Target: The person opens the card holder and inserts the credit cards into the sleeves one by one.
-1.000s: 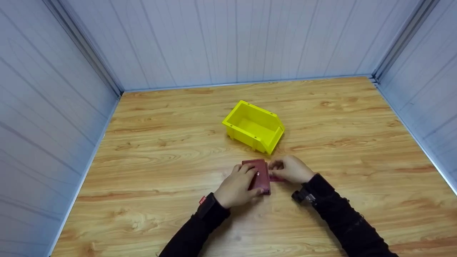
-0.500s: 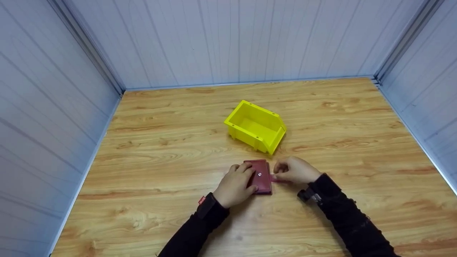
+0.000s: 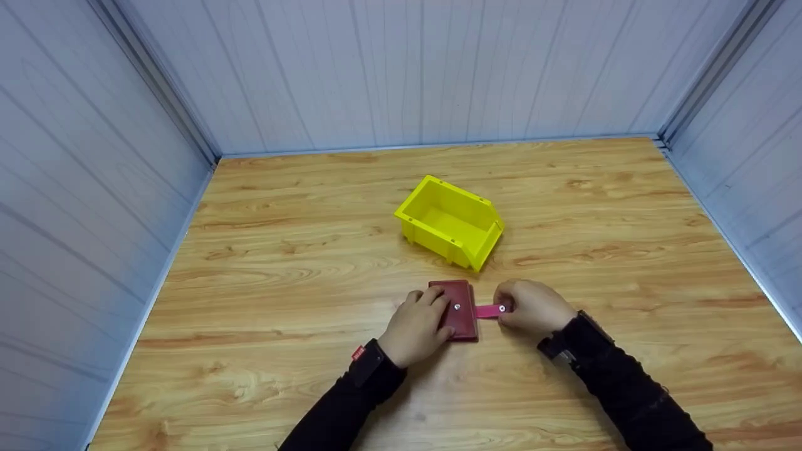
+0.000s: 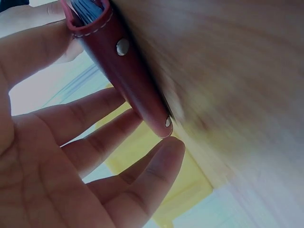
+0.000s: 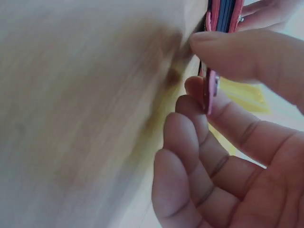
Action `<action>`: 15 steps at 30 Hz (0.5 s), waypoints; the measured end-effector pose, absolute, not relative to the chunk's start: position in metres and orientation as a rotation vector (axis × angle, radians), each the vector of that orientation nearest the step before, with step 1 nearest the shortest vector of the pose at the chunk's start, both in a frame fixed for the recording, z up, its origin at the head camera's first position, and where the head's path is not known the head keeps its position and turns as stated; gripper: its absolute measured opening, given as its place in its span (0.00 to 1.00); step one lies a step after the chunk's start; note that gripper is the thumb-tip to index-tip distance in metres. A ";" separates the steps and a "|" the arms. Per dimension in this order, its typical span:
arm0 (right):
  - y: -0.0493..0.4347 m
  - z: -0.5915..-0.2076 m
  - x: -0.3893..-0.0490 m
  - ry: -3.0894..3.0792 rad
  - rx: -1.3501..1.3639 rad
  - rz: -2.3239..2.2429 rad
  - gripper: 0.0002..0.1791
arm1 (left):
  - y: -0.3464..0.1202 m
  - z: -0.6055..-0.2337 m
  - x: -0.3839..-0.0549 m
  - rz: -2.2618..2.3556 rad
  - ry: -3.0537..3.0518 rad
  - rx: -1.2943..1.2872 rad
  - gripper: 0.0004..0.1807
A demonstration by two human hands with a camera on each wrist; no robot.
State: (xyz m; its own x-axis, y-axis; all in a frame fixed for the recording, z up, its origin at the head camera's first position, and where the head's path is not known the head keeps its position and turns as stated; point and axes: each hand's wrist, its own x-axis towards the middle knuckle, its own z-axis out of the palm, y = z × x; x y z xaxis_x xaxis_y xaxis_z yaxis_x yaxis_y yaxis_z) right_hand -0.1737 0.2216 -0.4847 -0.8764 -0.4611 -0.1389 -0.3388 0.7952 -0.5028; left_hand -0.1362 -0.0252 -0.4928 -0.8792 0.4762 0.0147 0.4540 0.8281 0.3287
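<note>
A dark red leather card holder lies on the wooden table with a metal snap stud on its upper face. Its stitched edge, a stud and dark inner leaves show in the left wrist view. My left hand holds the card holder down, bent fingers over its left part and thumb near its front edge. A pink strap with a snap sticks out from its right side. My right hand pinches the strap's free end between thumb and fingers; the right wrist view shows the strap edge-on.
A yellow plastic bin stands just behind the card holder, its low front turned to the right. White panel walls enclose the wooden table at the back and both sides.
My right hand has moved right, drawing the strap straight out from the card holder so its snap shows. The left hand stays on the card holder, its thumb pulled back a little.
</note>
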 end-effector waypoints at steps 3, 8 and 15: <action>0.221 -0.482 -0.175 2.725 -0.610 -0.746 0.07 | -0.025 -0.491 -0.136 0.517 2.927 0.737 0.29; 0.216 -0.480 -0.179 2.688 -0.646 -0.873 0.07 | -0.024 -0.491 -0.136 0.517 2.926 0.737 0.29; 0.199 -0.480 -0.180 2.679 -0.626 -0.974 0.06 | -0.024 -0.493 -0.136 0.510 2.942 0.743 0.29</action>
